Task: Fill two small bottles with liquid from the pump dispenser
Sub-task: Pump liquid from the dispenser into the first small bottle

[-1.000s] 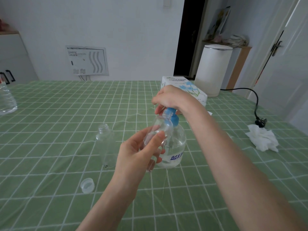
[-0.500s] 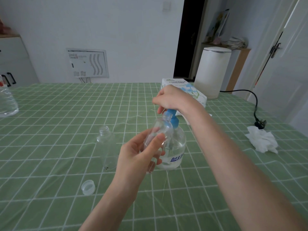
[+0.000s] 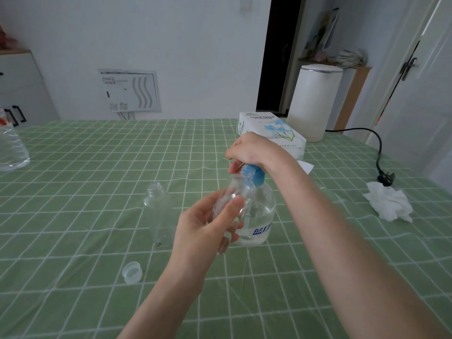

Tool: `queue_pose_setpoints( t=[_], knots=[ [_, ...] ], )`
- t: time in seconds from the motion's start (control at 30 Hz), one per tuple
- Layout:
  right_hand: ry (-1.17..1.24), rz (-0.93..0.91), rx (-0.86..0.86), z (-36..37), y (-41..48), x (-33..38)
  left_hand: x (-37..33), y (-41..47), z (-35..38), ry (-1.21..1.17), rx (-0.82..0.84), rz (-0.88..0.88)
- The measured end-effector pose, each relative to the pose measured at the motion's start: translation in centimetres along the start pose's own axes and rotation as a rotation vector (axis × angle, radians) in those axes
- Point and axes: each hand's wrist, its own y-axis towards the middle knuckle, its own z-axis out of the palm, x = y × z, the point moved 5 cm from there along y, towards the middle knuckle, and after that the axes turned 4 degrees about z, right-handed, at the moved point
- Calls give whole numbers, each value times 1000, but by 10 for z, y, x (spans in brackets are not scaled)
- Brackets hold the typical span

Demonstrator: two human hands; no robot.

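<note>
At the middle of the green-checked worktop (image 3: 73, 167), our left hand (image 3: 208, 226) pinched a small clear bottle (image 3: 234, 196), thumb across its front and fingers curled behind, tilting its open neck up to the spout. Our right hand (image 3: 252, 150) lay curled over the blue pump head (image 3: 254, 178) of the pump dispenser (image 3: 259, 216), which stood upright just behind the held bottle. Over the last second almost nothing had shifted: both hands kept their places and the neck stayed at the spout. We judged from this that the first fill was under way, though we could not tell how much liquid the bottle held. Just left of our hands the second small bottle (image 3: 159, 211) stood upright, uncapped and apparently empty, with a loose cap (image 3: 132, 272) lying nearer us. Farther out were a tissue box (image 3: 271, 129), a crumpled tissue (image 3: 389, 204) and a large water bottle (image 3: 11, 148) at the left edge.
</note>
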Motion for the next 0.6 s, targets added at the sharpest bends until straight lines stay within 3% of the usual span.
queue_pose_setpoints(
  t=[0.3, 0.6],
  knots=[
    [8, -78, -104, -16, -7, 10, -4, 0, 0, 3, -4, 22],
    [-15, -25, -32, -10, -4, 7, -3, 1, 1, -10, -2, 27]
  ],
)
